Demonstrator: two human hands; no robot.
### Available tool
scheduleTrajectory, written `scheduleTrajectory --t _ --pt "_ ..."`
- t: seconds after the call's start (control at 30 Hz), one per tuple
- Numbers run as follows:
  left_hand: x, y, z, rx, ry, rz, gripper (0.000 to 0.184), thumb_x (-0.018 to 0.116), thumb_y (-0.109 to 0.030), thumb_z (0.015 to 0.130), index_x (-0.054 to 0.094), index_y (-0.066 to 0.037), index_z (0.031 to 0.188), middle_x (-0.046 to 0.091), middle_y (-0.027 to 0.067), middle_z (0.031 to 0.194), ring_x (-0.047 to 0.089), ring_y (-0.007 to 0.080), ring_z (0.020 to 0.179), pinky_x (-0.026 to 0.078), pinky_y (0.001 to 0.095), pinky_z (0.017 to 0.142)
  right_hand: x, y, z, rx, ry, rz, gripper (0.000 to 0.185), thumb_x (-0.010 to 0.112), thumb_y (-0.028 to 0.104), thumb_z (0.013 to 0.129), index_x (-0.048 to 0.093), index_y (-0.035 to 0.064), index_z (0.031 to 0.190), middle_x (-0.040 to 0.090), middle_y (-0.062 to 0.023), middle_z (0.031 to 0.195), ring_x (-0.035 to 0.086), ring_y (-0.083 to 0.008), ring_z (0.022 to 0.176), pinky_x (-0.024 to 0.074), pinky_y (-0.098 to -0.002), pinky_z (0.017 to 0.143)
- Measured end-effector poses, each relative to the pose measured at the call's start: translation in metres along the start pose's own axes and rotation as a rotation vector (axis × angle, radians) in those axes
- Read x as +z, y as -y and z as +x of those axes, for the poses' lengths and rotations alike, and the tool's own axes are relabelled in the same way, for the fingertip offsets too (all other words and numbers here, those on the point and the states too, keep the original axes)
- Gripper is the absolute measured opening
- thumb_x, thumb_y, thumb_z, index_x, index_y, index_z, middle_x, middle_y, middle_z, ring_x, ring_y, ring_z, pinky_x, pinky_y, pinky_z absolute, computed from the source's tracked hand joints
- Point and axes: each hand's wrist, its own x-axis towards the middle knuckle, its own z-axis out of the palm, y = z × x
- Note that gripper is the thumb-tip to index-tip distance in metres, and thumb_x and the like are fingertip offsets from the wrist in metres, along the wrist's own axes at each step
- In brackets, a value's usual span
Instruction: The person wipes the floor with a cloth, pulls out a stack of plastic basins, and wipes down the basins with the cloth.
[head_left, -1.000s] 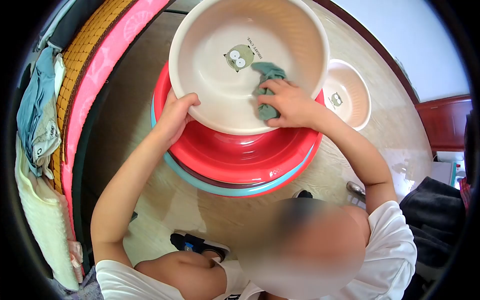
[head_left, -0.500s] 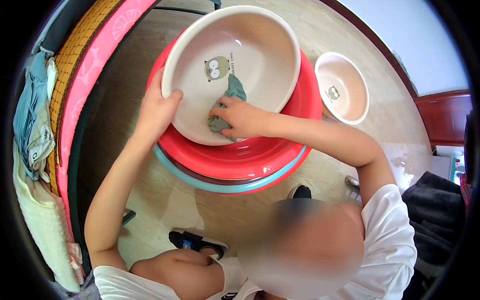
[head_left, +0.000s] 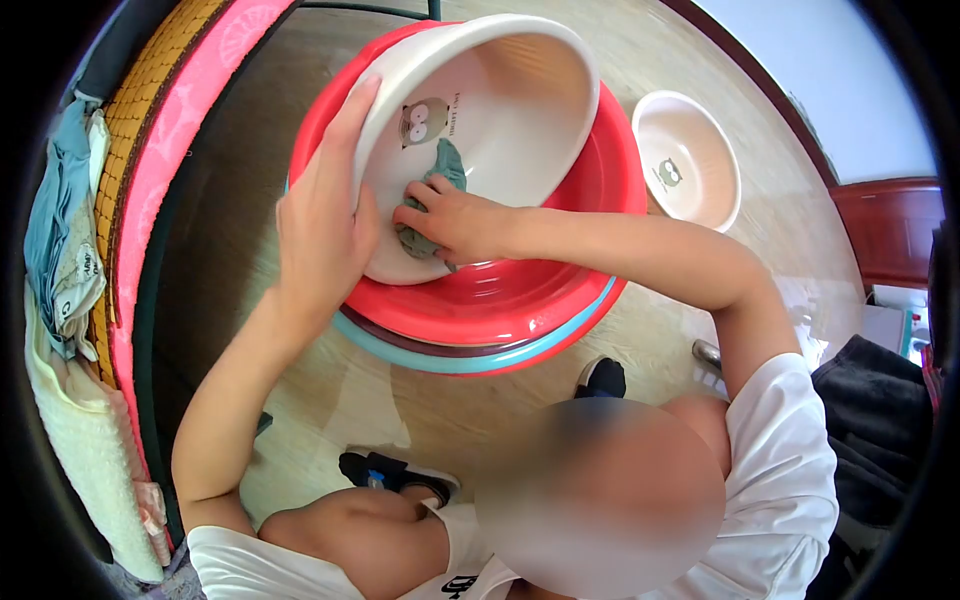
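A cream basin (head_left: 510, 110) with an owl print inside is tilted up on its side over a stack of larger basins. My left hand (head_left: 330, 215) grips its left rim, the fingers along the outer wall and the thumb at the edge. Inside, my right hand (head_left: 455, 220) is closed over a crumpled grey-green cloth (head_left: 450, 165) and presses it on the lower wall. Under the cream basin lies a red basin (head_left: 600, 170), on top of a dark one and a light-blue one (head_left: 480, 362).
A smaller cream basin (head_left: 690, 165) with an owl print stands on the floor to the right. At left is a bed edge with a pink cover (head_left: 165, 140), a woven mat and hanging cloths (head_left: 60, 240). Dark clothing (head_left: 870, 420) is at right.
The cream basin has tipped more steeply, its left side raised. My left hand has shifted further round the outer wall. My right hand and the cloth have moved slightly left and up.
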Motion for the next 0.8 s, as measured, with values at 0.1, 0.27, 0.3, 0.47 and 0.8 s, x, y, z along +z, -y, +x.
scheduleTrajectory --t 0.1,0.27,0.3,0.47,0.8 --pt "-0.010 -0.009 0.016 -0.018 0.092 0.099 0.085 0.052 0.017 0.083 0.044 -0.015 0.161 0.065 0.0217 0.137 0.066 0.0435 0.119 0.055 0.0484 0.097 0.012 -0.028 -0.010 -0.132 -0.076 -0.057 0.069 0.081 0.014 0.078 0.054 0.0107 0.142 0.048 -0.0199 0.143 0.049 -0.0431 0.128 0.0480 -0.0497 0.108" --pt "-0.014 -0.014 0.033 -0.046 0.185 0.177 0.087 0.050 0.019 0.081 0.045 -0.016 0.160 0.062 0.0200 0.144 0.063 0.0424 0.127 0.053 0.0481 0.104 0.003 -0.083 -0.047 -0.124 -0.008 -0.212 0.066 0.079 0.005 0.075 0.060 0.0175 0.136 0.046 -0.0160 0.150 0.045 -0.0388 0.139 0.0467 -0.0470 0.114" --pt "-0.015 -0.013 0.043 0.021 0.217 0.194 0.086 0.053 0.017 0.082 0.044 -0.015 0.161 0.066 0.0196 0.137 0.067 0.0395 0.121 0.055 0.0453 0.099 0.002 -0.085 -0.047 -0.126 -0.003 -0.210 0.066 0.079 0.005 0.075 0.060 0.0175 0.136 0.046 -0.0160 0.150 0.045 -0.0388 0.139 0.0467 -0.0470 0.114" --pt "-0.013 -0.015 0.038 -0.068 0.132 -0.035 0.069 0.072 0.000 0.089 0.048 -0.011 0.153 0.066 0.0146 0.092 0.071 0.0362 0.082 0.058 0.0414 0.072 -0.005 -0.066 -0.031 -0.060 0.207 -0.055 0.078 0.082 -0.004 0.065 0.060 0.0173 0.136 0.045 -0.0148 0.147 0.044 -0.0406 0.136 0.0468 -0.0468 0.113" --pt "-0.014 -0.002 -0.024 -0.344 0.241 -0.133 0.027 0.067 -0.004 0.099 0.049 0.002 0.118 0.064 0.0266 0.087 0.066 0.0471 0.079 0.053 0.0456 0.071 0.002 -0.064 -0.026 -0.051 0.160 -0.108 0.079 0.084 0.000 0.065 0.054 0.0087 0.137 0.046 -0.0140 0.144 0.044 -0.0402 0.135 0.0463 -0.0458 0.114"
